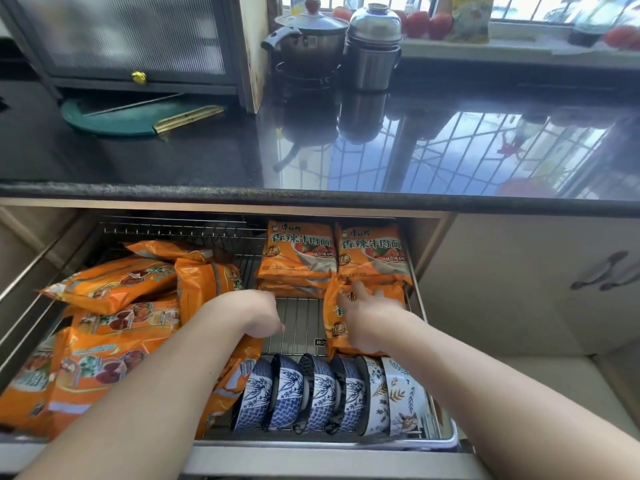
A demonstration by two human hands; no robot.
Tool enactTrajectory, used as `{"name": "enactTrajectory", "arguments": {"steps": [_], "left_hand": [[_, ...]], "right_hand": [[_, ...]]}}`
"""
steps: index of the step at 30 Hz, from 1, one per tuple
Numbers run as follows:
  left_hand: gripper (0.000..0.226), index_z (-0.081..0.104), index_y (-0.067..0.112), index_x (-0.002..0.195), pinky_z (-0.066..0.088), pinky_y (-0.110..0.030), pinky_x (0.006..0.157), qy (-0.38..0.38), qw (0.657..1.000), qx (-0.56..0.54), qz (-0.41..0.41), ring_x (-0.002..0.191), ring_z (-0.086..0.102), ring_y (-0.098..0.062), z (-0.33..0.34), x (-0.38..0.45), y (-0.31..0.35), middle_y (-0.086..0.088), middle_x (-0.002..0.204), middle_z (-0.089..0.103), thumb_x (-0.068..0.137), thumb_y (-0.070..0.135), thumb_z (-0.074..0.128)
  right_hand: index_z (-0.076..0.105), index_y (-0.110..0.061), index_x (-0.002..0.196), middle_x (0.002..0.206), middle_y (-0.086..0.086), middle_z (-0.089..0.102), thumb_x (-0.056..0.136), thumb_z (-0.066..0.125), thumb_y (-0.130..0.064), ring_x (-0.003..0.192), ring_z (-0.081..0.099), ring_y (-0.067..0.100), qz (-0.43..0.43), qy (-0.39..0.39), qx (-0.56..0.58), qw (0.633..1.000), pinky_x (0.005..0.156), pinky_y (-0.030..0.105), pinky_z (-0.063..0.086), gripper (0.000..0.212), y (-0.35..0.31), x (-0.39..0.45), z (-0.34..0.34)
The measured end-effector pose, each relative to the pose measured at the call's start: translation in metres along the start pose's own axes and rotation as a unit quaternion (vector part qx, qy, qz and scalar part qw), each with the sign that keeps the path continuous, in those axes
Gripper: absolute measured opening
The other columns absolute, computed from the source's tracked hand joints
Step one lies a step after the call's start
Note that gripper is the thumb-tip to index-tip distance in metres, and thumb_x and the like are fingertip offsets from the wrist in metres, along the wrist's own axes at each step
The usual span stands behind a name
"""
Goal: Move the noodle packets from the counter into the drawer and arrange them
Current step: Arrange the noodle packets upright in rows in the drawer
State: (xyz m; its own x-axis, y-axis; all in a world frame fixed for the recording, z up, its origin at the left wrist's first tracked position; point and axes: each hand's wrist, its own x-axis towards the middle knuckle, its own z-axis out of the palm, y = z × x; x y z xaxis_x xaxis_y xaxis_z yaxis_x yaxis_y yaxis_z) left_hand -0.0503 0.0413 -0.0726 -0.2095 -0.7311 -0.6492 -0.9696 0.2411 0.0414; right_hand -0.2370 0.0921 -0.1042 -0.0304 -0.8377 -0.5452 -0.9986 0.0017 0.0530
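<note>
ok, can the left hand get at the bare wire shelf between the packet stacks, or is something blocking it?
Probably yes. The left hand is already at the edge of the bare wire shelf, with nothing lying on that patch. The right hand is busy on the packet to the side, not across the gap.

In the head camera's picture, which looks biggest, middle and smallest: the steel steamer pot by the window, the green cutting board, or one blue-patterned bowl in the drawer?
1. Green cutting board, though partly hidden under the cabinet.
2. Steel steamer pot.
3. Blue-patterned bowl.
The bowl sits nearer the camera, so the last two are unsure.
</note>
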Motion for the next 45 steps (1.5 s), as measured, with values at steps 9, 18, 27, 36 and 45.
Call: {"name": "enactTrajectory", "arguments": {"steps": [9,18,27,36,45], "left_hand": [[0.069,0.030,0.009,0.158,0.045,-0.034,0.103,-0.068,0.996,0.060,-0.002,0.134,0.051,-0.030,0.010,0.021,-0.002,-0.012,0.153,0.046,0.100,0.032,0.061],[0.078,0.026,0.006,0.158,0.050,-0.037,0.105,-0.063,0.994,0.085,-0.019,0.129,0.055,-0.033,0.010,0.014,-0.002,-0.015,0.148,0.050,0.095,0.033,0.065],[0.059,0.044,0.007,0.152,0.045,-0.038,0.107,-0.122,0.981,0.145,-0.030,0.135,0.052,-0.032,0.005,-0.002,0.003,-0.013,0.150,0.050,0.103,0.040,0.053],[0.022,0.065,0.012,0.112,0.052,-0.028,0.071,0.020,0.997,0.074,-0.025,0.091,0.064,-0.021,-0.036,-0.039,-0.030,-0.001,0.101,0.065,0.091,0.019,0.063],[0.015,0.073,0.018,0.110,0.061,-0.050,0.087,0.052,0.910,-0.401,0.088,0.088,0.078,-0.029,-0.057,-0.052,-0.060,-0.006,0.096,0.081,0.095,0.018,0.072]], "right_hand": [[0.024,-0.031,0.160,0.170,0.003,0.005,0.103,0.042,-0.052,0.153,0.006,0.046,0.000,-0.060,0.014,0.998,0.118,0.063,0.027,0.063,0.002,0.007,-0.003],[0.016,-0.027,0.159,0.169,0.010,-0.003,0.094,0.060,-0.010,0.151,0.008,0.049,0.032,-0.059,0.040,0.997,0.115,0.065,0.031,0.080,0.007,0.005,0.003],[0.015,-0.017,0.158,0.167,0.017,0.005,0.085,0.050,0.011,0.150,0.010,0.053,0.061,-0.055,0.023,0.996,0.112,0.063,0.037,0.086,0.013,0.001,-0.002],[0.059,-0.016,0.118,0.116,0.009,0.060,0.090,0.055,-0.006,0.102,0.058,0.028,0.005,0.109,0.183,0.977,0.087,0.042,0.058,0.029,0.012,-0.005,-0.043],[0.058,-0.014,0.128,0.108,0.002,0.071,0.105,0.043,-0.049,0.097,0.068,0.018,0.002,0.124,0.509,0.852,0.082,0.038,0.059,0.045,0.001,-0.017,-0.051]]}}
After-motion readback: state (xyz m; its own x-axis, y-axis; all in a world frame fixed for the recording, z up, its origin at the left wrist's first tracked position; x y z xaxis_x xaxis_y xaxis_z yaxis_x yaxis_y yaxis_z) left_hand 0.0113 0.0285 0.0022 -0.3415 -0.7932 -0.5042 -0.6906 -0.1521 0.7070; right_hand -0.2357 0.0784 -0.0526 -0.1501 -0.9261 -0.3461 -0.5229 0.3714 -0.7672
